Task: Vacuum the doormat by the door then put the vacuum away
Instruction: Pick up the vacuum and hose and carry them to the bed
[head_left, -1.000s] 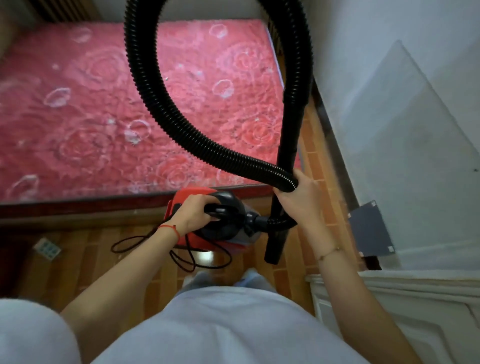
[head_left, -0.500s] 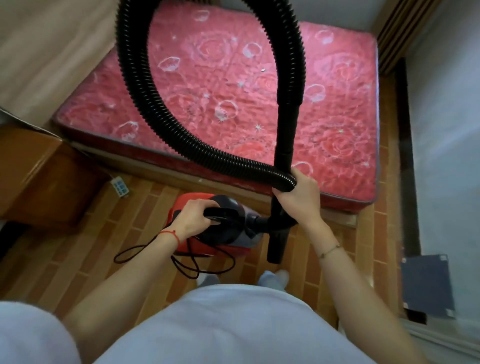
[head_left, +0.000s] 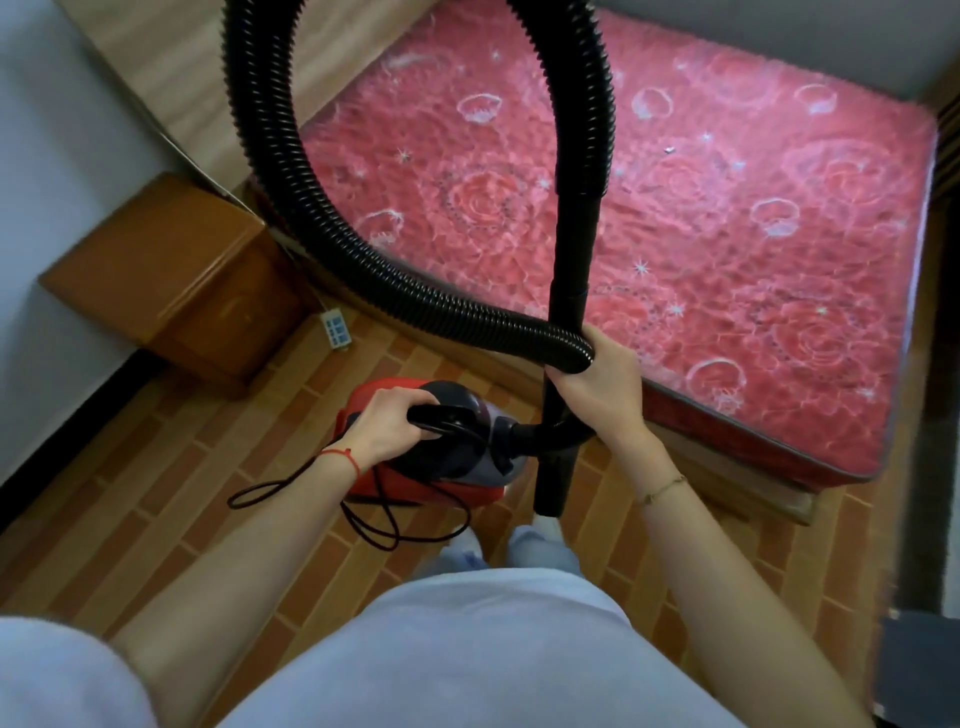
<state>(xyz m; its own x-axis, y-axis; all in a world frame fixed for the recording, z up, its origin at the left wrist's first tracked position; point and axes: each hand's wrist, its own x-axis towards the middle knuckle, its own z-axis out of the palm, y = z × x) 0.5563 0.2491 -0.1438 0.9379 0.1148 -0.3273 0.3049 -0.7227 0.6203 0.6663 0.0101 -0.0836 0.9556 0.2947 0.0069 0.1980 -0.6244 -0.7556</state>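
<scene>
**Vacuum carried in both hands beside the bed**

Vacuum (head_left: 436, 441), red with a dark top, hangs low in the middle of the view, above the brick-patterned floor (head_left: 171, 467). Its black carrying handle (head_left: 441, 415) runs across the top, and the left hand (head_left: 387, 426) grips it with fingers curled over and round it; a red string circles that wrist. From the vacuum's 3 o'clock end a ribbed black hose (head_left: 291, 182) leaves, passes the right hand, sweeps out toward 10 o'clock and arches over the top edge of the view, coming back down at 1 o'clock as a straight black tube (head_left: 569, 249). The right hand (head_left: 602, 387) is clamped on hose and tube together where they cross, just at 3 o'clock of the vacuum body. The tube's lower end points down at the floor near 5 o'clock of the vacuum. A thin black power cord (head_left: 374, 519) dangles in loops below the vacuum, at its 7 o'clock.

Beyond the hose, from 12 to 3 o'clock, lies a bed with a red rose-patterned mattress (head_left: 753, 234). A wooden bedside cabinet (head_left: 171, 280) stands at 10 o'clock against a pale wall, and a white power strip (head_left: 336, 327) lies on the floor between the cabinet and the bed. The person's pale shirt fills the bottom of the view, with shoe tips showing just under the tube.
</scene>
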